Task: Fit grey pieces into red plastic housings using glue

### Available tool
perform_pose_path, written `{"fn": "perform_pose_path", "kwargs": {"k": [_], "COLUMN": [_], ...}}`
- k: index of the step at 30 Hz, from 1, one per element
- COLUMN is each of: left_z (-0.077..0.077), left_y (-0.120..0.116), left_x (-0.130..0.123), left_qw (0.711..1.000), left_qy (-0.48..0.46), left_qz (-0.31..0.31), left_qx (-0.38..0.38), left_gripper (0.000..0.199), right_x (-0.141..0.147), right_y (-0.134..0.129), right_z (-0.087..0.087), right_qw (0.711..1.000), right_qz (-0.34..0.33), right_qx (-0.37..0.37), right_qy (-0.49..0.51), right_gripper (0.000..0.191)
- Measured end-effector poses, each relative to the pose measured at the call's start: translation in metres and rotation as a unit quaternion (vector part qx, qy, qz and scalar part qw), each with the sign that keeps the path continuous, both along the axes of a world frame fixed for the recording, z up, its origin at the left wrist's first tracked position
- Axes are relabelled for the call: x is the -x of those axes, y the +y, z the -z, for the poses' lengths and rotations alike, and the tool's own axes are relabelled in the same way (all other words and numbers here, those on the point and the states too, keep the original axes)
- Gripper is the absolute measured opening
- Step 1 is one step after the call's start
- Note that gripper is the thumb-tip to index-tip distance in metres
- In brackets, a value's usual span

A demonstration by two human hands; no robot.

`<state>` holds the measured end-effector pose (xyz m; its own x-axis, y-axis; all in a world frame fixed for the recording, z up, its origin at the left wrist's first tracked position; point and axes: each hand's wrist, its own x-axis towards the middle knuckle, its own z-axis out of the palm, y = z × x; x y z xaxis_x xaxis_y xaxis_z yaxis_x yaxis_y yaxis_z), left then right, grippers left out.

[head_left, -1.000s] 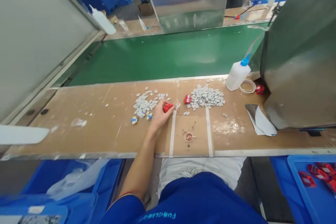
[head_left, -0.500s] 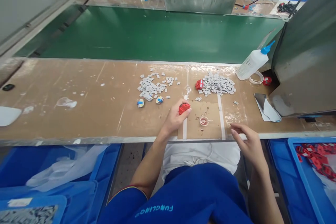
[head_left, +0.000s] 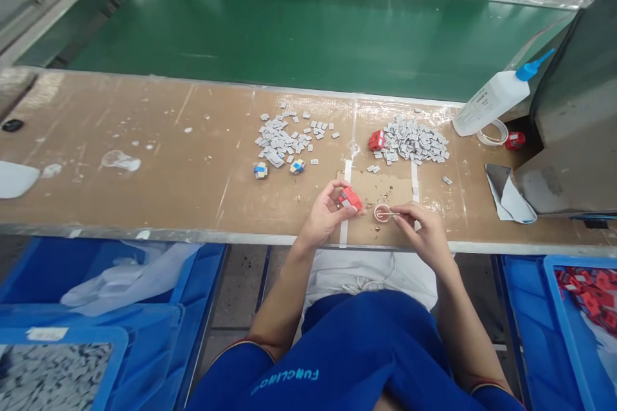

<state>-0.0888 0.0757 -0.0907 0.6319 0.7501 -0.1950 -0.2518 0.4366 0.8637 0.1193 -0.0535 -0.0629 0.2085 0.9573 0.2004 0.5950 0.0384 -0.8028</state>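
My left hand [head_left: 324,215] is closed around a red plastic toy part [head_left: 350,198] just above the table's front area. The fingers of my right hand [head_left: 420,230] pinch the end of a thin white stick [head_left: 394,213]. The stick's other end rests in a small round cup [head_left: 382,213] with a pinkish inside. Beyond my hands lies a heap of small grey tiles [head_left: 417,141], with another red part [head_left: 376,140] at its left edge. A second scatter of grey tiles [head_left: 282,141] is farther left, near two small yellow-and-blue pieces [head_left: 261,171].
A white bottle with a blue nozzle [head_left: 494,103] leans at the right by a tape roll [head_left: 492,133]. Behind the table runs a green conveyor belt [head_left: 270,32]. Blue bins stand below: one with red parts [head_left: 590,295], one with grey tiles [head_left: 58,372].
My right hand has moved left and forward from the table edge and taken hold of the thin stick in the cup. The red part in my left hand has turned. The camera view has tilted down.
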Motion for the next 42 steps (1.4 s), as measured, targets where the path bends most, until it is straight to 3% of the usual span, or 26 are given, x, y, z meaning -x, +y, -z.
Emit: {"fn": "perform_pose_path", "kwargs": {"k": [8,12,19,23,26,30,33,38,42], "left_z": [0.004,0.005,0.009,0.018,0.023,0.025,0.025,0.023,0.019], "left_y": [-0.011,-0.013,-0.017,-0.023,-0.027,-0.029,-0.029,-0.031,-0.031], "left_x": [-0.01,-0.013,-0.003,0.001,0.002,0.002,0.002,0.004,0.006], "left_qw": [0.999,1.0,0.999,1.0,0.999,0.991,0.99,0.99,0.978], "left_qy": [0.045,0.007,-0.02,-0.011,0.003,0.025,0.033,0.078,0.129], "left_qz": [-0.009,-0.029,0.019,-0.004,-0.032,-0.099,-0.095,-0.075,-0.089], "left_qx": [-0.018,0.005,0.032,0.007,-0.023,-0.086,-0.095,-0.088,-0.138], "left_gripper": [0.054,0.054,0.065,0.056,0.057,0.062,0.063,0.058,0.049], "right_x": [0.007,0.007,0.007,0.01,0.012,0.014,0.015,0.018,0.021], "right_y": [0.01,0.013,0.009,0.002,-0.002,-0.005,-0.006,-0.007,-0.006], "right_z": [-0.001,0.005,0.02,0.03,0.035,0.038,0.04,0.042,0.037], "right_qw": [0.998,0.997,0.989,0.981,0.974,0.974,0.974,0.966,0.955], "right_qz": [-0.061,0.0,0.074,0.111,0.134,0.156,0.155,0.155,0.183], "right_qx": [-0.018,-0.074,-0.123,-0.12,-0.114,-0.123,-0.136,-0.117,-0.101], "right_qy": [0.001,-0.008,0.035,0.102,0.139,0.108,0.092,0.171,0.211], "right_gripper": [0.018,0.017,0.009,0.003,0.01,0.019,0.019,0.021,0.027]}}
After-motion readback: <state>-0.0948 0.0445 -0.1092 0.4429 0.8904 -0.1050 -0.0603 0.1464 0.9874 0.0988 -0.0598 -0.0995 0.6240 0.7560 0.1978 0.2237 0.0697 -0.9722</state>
